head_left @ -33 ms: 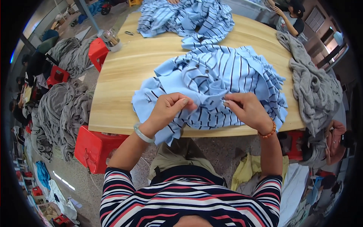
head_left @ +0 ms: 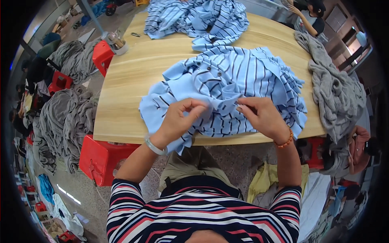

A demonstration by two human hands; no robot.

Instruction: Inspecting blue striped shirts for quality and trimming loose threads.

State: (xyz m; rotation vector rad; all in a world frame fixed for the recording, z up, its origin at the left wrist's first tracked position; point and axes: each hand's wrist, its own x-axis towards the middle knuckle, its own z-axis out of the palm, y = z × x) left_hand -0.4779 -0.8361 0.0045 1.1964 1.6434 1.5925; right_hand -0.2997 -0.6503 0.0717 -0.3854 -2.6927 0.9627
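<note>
A light-blue knit garment with dark stripes (head_left: pixel 251 77) lies bunched before me near the table's front edge. Two dark buttons show on it. My left hand (head_left: pixel 182 117), wearing a pale bangle, pinches the garment's light-blue edge; motion blurs its fingertips. Close by on the right, my right hand (head_left: pixel 263 115), with an orange bead bracelet, is closed on a thin metal needle-like tool (head_left: pixel 235 105). The tool's tip points left at the pinched cloth. Its exact kind is too small to make out.
More striped blue knitwear (head_left: pixel 194 18) is heaped at the far side of the wooden table (head_left: pixel 117 93). A tool cup (head_left: pixel 118 46) stands at its left edge. Grey knit cloth (head_left: pixel 336 93) hangs over the right edge. A red stool (head_left: pixel 97 158) is at lower left. A person (head_left: pixel 310 20) sits far right.
The picture has shifted slightly toward the upper left. My right fingertips have moved a little left with the tool, whose metal tip shows more plainly. My left hand keeps its pinch.
</note>
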